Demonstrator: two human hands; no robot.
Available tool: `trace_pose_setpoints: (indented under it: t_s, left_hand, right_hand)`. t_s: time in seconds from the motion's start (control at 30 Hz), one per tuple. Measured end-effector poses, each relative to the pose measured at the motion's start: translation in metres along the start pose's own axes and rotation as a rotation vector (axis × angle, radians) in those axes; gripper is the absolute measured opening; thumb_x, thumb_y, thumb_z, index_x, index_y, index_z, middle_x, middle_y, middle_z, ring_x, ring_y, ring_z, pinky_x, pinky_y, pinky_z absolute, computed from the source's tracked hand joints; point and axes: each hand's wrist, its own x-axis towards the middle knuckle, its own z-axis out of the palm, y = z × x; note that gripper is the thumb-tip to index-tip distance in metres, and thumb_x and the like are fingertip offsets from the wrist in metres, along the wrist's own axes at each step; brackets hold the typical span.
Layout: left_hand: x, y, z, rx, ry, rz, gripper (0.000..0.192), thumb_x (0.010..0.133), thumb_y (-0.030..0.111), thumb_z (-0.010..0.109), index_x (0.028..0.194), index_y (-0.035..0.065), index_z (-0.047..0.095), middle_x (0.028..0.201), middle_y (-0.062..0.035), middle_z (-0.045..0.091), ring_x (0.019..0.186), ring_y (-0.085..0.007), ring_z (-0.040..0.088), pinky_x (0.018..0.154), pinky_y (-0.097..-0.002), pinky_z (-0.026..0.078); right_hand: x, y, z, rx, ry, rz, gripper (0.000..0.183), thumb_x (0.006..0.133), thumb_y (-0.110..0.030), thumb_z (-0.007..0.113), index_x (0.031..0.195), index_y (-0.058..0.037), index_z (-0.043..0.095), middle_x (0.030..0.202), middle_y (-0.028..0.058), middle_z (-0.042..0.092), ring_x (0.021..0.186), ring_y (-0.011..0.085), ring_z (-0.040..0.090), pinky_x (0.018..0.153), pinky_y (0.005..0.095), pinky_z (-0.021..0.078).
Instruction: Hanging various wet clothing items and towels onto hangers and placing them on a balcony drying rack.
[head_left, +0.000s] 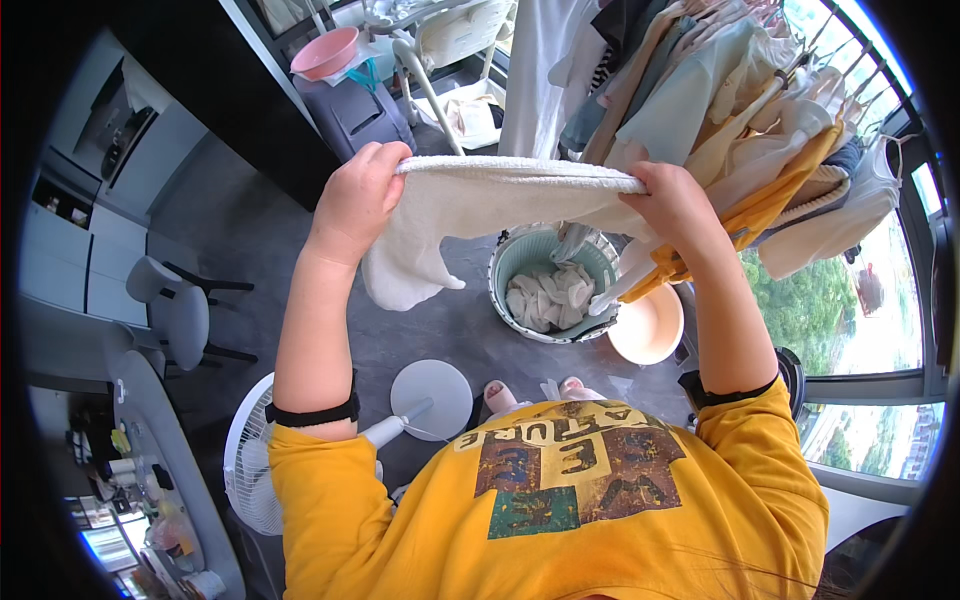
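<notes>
A white terry towel or similar cloth (517, 196) is stretched between my raised hands, its lower part hanging loose at the left. My left hand (361, 196) grips its upper left corner. At its upper right corner my right hand (669, 201) pinches the cloth between thumb and fingers. Below the cloth, on the floor, stands a round green-lined laundry basket (504, 296) with crumpled white cloths (555, 296) in it. Beside the basket is a cream plastic basin (651, 326).
Many hanging clothes (697, 97) crowd the upper right, close to my right arm. A white pedestal fan (255, 457) stands at my left. A pink basin (326, 52) rests on a grey bin (356, 112) ahead. Grey chairs (186, 315) stand farther left.
</notes>
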Motion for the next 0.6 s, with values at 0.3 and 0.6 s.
trace_pose_setpoints:
  t_s: [0.3, 0.6]
  left_hand:
    - [0.026, 0.136, -0.051, -0.508, -0.251, -0.135, 0.019, 0.094, 0.014, 0.054, 0.100, -0.0021, 0.062, 0.071, -0.0101, 0.060, 0.060, -0.0175, 0.057, 0.058, -0.0296, 0.047]
    - [0.089, 0.238, -0.026, -0.485, -1.079, 0.210, 0.042, 0.091, 0.024, 0.059, 0.127, 0.0040, 0.052, 0.115, -0.0158, 0.060, 0.106, -0.0279, 0.059, 0.090, -0.0346, 0.047]
  right_hand:
    - [-0.061, 0.032, -0.067, 1.505, -0.268, 0.208, 0.044, 0.098, -0.031, 0.038, 0.133, -0.0062, 0.045, 0.109, 0.0151, 0.064, 0.098, 0.0301, 0.065, 0.082, 0.0410, 0.0536]
    - [-0.175, 0.036, -0.066, 0.949, 0.619, -0.193, 0.051, 0.094, -0.018, 0.054, 0.141, -0.0086, 0.035, 0.131, 0.0110, 0.047, 0.116, 0.0219, 0.049, 0.101, 0.0318, 0.0416]
